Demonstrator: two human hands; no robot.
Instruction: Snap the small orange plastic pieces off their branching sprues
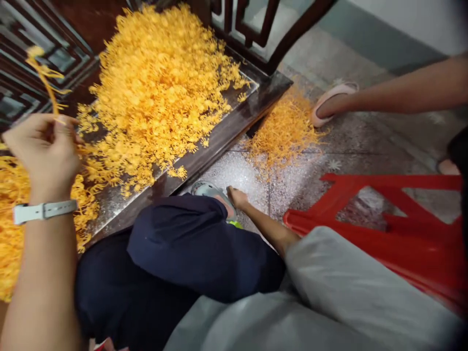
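My left hand (54,141), with a pale watch strap at the wrist, is closed in a pinch on a yellow plastic sprue (47,83). The strip stands up from the fingertips with short side branches and a small piece at its top. Beside this hand, a large heap of small yellow plastic pieces (161,87) with finger-like prongs covers the dark wooden seat (219,131). More yellow pieces (10,195) lie at the left edge. Down by my shoe, my right hand (238,198) looks closed; what it holds, if anything, cannot be made out.
Thin orange plastic strands (281,134) form a pile on the speckled floor (252,175). Another person's foot in a pink shoe (332,100) stands beside it. A red plastic stool (365,229) is at the right. Dark wooden latticework (252,29) rises behind the heap.
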